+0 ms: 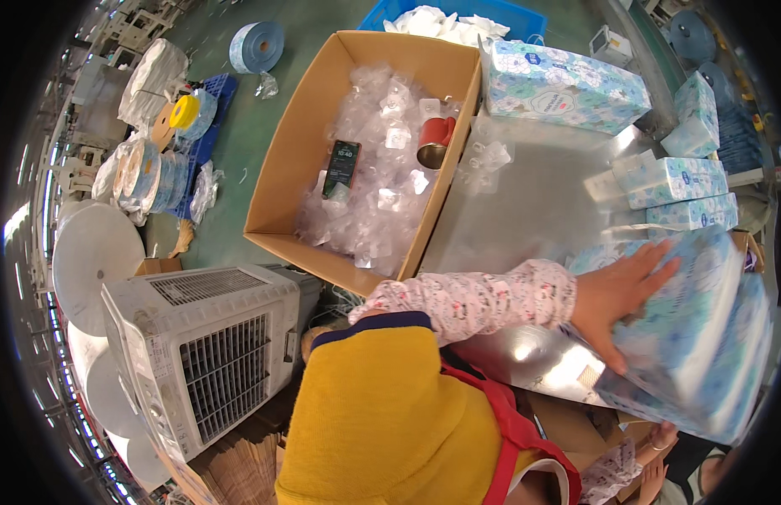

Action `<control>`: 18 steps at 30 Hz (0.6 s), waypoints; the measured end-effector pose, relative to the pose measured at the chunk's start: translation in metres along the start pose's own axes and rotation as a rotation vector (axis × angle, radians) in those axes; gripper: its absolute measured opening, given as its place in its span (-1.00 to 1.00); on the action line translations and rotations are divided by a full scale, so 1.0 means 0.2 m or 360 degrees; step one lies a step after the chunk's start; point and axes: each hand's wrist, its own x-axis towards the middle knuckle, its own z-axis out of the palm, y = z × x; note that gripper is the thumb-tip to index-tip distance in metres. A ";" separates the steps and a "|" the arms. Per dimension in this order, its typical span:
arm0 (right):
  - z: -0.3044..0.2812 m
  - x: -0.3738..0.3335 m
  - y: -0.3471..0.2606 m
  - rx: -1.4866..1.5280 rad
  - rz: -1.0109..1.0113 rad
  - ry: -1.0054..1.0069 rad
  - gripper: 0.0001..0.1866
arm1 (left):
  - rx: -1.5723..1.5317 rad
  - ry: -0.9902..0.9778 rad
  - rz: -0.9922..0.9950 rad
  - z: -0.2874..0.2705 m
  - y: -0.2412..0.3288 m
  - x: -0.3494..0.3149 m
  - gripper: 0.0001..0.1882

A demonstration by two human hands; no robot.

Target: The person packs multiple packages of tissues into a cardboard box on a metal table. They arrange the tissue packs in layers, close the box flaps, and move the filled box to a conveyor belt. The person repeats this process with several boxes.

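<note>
My left hand (622, 299) lies with its fingers spread on a blue floral plastic-wrapped pack (681, 328) at the right. The pack is smeared by motion, and another similar pack (748, 362) sits against its far right side. From the lower edge, a matching pink patterned sleeve leads to my right hand (662, 435), just below the packs; its fingers are mostly hidden. Beneath my left forearm is a shiny metal table (525, 219). More floral packs (681, 183) lie along its right side, and a larger one (567, 84) stands at its far edge.
Left of the table, an open cardboard box (285, 160) holds clear plastic pieces, a phone (341, 168) and a red mug (435, 141). A blue bin (517, 18) with white material stands behind. An air cooler (205, 353) is at the lower left; film rolls (257, 46) lie on the floor.
</note>
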 end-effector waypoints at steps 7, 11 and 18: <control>-0.11 -0.02 0.19 -0.0393 -0.0137 -0.0179 -0.35 | -0.0194 -0.0144 -0.0245 0.04 -0.10 -0.16 0.50; 0.13 -0.03 0.03 -0.0456 -0.0079 -0.0449 -0.31 | -0.0290 -0.0239 -0.0334 -0.04 -0.04 -0.13 0.51; 0.16 -0.12 -0.01 -0.1961 -0.0420 -0.0409 -0.60 | -0.0292 -0.0404 -0.0285 -0.01 -0.15 -0.07 0.49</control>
